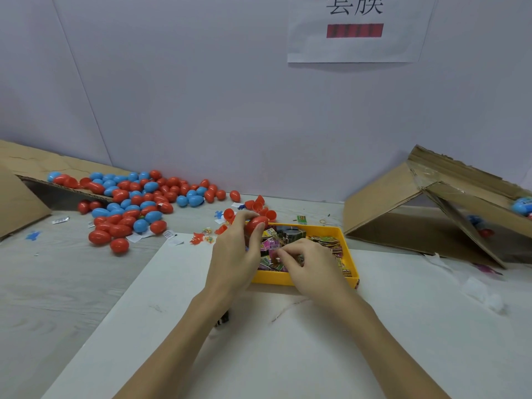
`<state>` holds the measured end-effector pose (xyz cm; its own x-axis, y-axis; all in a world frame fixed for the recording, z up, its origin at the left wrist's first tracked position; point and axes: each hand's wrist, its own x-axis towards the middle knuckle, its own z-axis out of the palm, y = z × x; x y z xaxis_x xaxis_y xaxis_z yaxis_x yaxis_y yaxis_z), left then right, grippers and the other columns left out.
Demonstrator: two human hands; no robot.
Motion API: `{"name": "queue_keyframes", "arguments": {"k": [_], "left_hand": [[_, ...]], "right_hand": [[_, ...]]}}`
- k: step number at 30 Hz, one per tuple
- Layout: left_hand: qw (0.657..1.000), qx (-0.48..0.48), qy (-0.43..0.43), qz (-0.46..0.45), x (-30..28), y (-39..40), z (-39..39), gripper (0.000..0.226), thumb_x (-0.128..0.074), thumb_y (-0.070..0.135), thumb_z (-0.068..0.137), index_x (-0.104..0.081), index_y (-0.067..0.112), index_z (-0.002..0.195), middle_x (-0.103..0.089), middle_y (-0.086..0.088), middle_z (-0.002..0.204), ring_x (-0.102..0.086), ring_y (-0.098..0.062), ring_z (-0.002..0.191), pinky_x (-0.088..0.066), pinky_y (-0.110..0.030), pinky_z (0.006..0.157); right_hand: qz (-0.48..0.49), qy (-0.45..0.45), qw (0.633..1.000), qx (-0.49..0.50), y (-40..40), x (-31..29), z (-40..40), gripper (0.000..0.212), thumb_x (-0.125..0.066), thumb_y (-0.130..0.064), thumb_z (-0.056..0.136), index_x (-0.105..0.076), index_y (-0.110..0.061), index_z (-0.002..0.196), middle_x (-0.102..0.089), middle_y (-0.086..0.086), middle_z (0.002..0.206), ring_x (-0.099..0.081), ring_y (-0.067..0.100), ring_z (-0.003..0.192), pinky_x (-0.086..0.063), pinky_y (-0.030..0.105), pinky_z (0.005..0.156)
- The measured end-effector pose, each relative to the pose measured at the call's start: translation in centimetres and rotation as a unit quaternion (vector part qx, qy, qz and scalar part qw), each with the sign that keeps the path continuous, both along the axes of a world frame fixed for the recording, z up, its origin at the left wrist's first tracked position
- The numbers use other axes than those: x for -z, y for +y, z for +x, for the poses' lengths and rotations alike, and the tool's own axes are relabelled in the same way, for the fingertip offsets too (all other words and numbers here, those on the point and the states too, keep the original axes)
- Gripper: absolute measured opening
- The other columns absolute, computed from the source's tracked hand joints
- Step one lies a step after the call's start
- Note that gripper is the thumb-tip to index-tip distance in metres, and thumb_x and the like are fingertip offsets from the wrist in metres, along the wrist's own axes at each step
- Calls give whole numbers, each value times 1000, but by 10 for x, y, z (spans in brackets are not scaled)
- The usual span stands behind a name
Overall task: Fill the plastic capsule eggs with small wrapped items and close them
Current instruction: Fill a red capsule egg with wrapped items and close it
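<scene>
My left hand (234,251) grips a red capsule egg (256,223) between thumb and fingers, just above the far left corner of the yellow tray (349,249). The tray holds several small wrapped items (325,244) in colourful packets. My right hand (308,262) reaches into the tray with curled fingers and pinches at one of the wrapped packets in its middle. Loose red egg halves (260,207) lie just behind the tray.
A big pile of red and blue eggs (135,203) spreads over the table at the left, spilling from a cardboard box (17,194). A tipped cardboard box (431,205) stands at the right. A white sheet (259,341) covers the near table. Small toys and scraps lie around.
</scene>
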<state>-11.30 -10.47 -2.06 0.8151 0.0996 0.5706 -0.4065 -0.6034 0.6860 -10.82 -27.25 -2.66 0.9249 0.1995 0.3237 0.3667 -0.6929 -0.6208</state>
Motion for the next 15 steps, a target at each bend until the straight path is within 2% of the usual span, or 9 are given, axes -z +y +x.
{"name": "queue_keyframes", "arguments": {"k": [2, 4, 5, 10, 15], "left_hand": [[1000, -5, 0, 5, 1, -1, 1, 25, -52, 39, 103, -52, 30, 126, -63, 16, 99, -66, -5, 82, -55, -19, 66], [1000, -11, 2, 9, 2, -1, 1, 23, -55, 38, 102, -50, 35, 124, -57, 24, 100, -62, 1, 90, -56, -18, 72], [1000, -12, 3, 10, 2, -1, 0, 23, -56, 38, 101, -49, 37, 123, -55, 26, 99, -61, 2, 91, -55, -17, 73], [1000, -11, 6, 6, 0, -1, 0, 23, -57, 41, 100, -48, 40, 121, -57, 22, 102, -61, 1, 92, -55, -15, 74], [999, 14, 15, 27, -2, -4, -3, 29, -52, 46, 99, -55, 32, 124, -61, 20, 100, -61, 1, 93, -51, -10, 73]], "right_hand": [[-6, -14, 1000, 22, 3, 0, 0, 23, -60, -36, 102, -79, -25, 110, -70, -7, 103, -59, 10, 95, -45, 21, 74], [21, -25, 998, 46, 4, 0, 0, 19, -67, -34, 99, -80, -25, 110, -73, -9, 103, -60, 4, 91, -38, 7, 70], [40, -24, 997, 55, 3, -1, 1, 17, -70, -33, 97, -80, -26, 109, -74, -11, 102, -61, 2, 90, -39, 5, 70], [118, 3, 990, 75, 0, -3, 1, 10, -81, -27, 89, -76, -23, 97, -73, -13, 87, -68, 2, 80, -53, 12, 68], [216, 44, 973, 65, -4, -7, 3, 20, -76, -16, 93, -69, -18, 111, -69, -4, 87, -67, 9, 85, -56, 19, 71]]}}
